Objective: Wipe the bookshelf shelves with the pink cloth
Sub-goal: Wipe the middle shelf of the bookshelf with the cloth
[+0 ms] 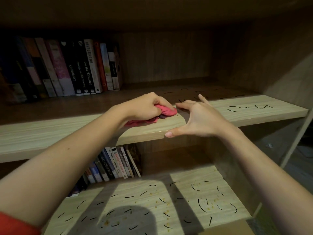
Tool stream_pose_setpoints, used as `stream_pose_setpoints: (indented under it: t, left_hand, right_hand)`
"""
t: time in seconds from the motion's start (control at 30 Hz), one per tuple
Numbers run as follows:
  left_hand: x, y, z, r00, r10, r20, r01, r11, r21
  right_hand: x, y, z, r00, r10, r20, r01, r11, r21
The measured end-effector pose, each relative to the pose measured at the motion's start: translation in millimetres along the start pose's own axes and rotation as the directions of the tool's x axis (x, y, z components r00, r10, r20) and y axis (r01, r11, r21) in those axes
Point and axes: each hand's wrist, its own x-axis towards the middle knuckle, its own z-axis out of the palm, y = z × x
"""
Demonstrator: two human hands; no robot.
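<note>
- Pink cloth (166, 111) sits bunched by the upper shelf's (50, 133) front edge, gripped in the left hand (147, 106)
- Right hand (201, 119) spreads open, cupping that edge, holding nothing
- Risk: a careless sweep could miss the palm and drop dirt onto the lower shelf (186, 177)

This looks like a dimly lit room in a home, perhaps a study corner, going by the light wood-grain bookshelf (166, 58) that fills the view. At ten o'clock stands a row of upright paperbacks (71, 68) (spines read "Investing 101", "Go the Distance", "Unbirthday"). At seven o'clock, one shelf down, a leaning row of books (116, 164) includes "Manager's Handbook" and "The Power of Language". At four o'clock, beyond the shelf's side, a dark floor (302, 175) shows.
</note>
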Motion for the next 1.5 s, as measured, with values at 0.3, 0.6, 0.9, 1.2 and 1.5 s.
stream_pose_setpoints:
  t: [0.3,0.6,0.9,1.2,1.5]
  left_hand:
    - [1,-7,-6,0.995,-0.094,-0.042,0.096,0.994,0.055]
    - [-9,-4,-5,0.999,-0.033,-0.019,0.033,0.999,0.030]
    - [-16,-4,-4,0.998,0.044,0.051,-0.041,0.998,-0.056]
    - [-11,4,2,0.997,0.069,0.046,-0.067,0.997,-0.031]
    - [-14,4,1,1.000,0.004,0.004,-0.004,1.000,0.016]
  right_hand:
    - [-1,-1,-1,1.000,0.006,0.008,-0.006,1.000,0.004]
    - [0,-3,-4,0.998,0.027,0.054,-0.028,0.999,0.022]
    - [0,0,-2,0.999,0.012,0.039,-0.014,0.999,0.037]
    - [2,3,0,0.999,0.006,0.036,-0.008,0.999,0.048]
    - [0,0,-2,0.999,0.012,0.037,-0.014,0.998,0.059]
